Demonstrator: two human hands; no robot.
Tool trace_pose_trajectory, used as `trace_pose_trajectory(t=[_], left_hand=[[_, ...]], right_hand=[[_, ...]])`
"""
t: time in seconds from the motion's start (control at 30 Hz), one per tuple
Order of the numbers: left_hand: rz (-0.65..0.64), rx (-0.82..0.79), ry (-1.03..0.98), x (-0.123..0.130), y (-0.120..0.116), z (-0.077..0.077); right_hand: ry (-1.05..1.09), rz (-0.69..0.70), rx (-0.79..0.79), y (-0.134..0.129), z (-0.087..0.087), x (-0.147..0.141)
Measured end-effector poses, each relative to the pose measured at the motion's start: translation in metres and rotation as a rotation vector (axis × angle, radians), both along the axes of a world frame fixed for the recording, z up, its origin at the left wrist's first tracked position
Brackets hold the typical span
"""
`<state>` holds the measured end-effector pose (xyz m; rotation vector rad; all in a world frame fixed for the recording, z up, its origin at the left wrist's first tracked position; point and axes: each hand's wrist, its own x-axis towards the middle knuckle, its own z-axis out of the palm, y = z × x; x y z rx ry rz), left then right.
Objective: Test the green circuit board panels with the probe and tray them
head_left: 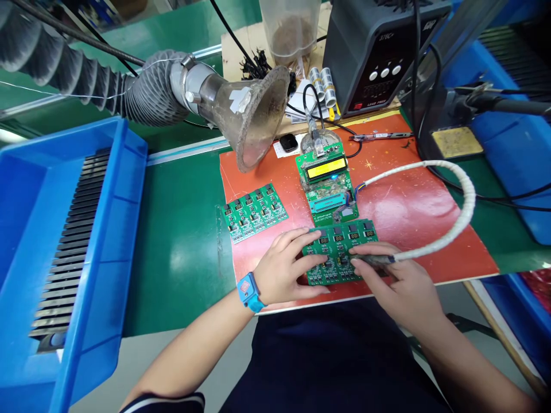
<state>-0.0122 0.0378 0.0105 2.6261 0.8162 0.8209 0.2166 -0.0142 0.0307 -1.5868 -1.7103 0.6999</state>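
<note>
A green circuit board panel point(331, 272), with several small digit displays along its top, lies at the mat's front edge. My left hand point(287, 267) holds it at the left side, fingers over its face and thumb near the lower edge. My right hand point(402, 281) pinches a dark probe point(374, 259) on a white-sleeved cable point(467, 201). The probe's tip is over the middle of the panel; fingers hide its exact contact. Behind the panel stands a programmer board point(331, 178) with a lit yellow screen, where the cable's coloured wires join.
A second circuit board panel point(253, 212) lies on the red mat point(413, 212). A fume extraction funnel point(262, 120) overhangs the mat. Blue bins point(124, 241) flank the bench, the left one holding a black slotted rack point(69, 246). A soldering station point(383, 57) and pen point(381, 136) are behind.
</note>
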Motion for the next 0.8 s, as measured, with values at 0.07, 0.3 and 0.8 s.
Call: trace_pose_trajectory(t=[0.07, 0.3, 0.8], left_hand=[[0.002, 0.001, 0.002, -0.0001, -0.0001, 0.0002], [0.004, -0.01, -0.002, 0.0, -0.0003, -0.0016], [0.01, -0.015, -0.013, 0.0003, -0.001, -0.0019]], right_hand=[[-0.018, -0.008, 0.017, 0.0012, 0.0011, -0.0018], [0.0, -0.044, 0.014, 0.0031, 0.0021, -0.0038], [0.063, 0.005, -0.001, 0.0014, -0.0046, 0.0025]])
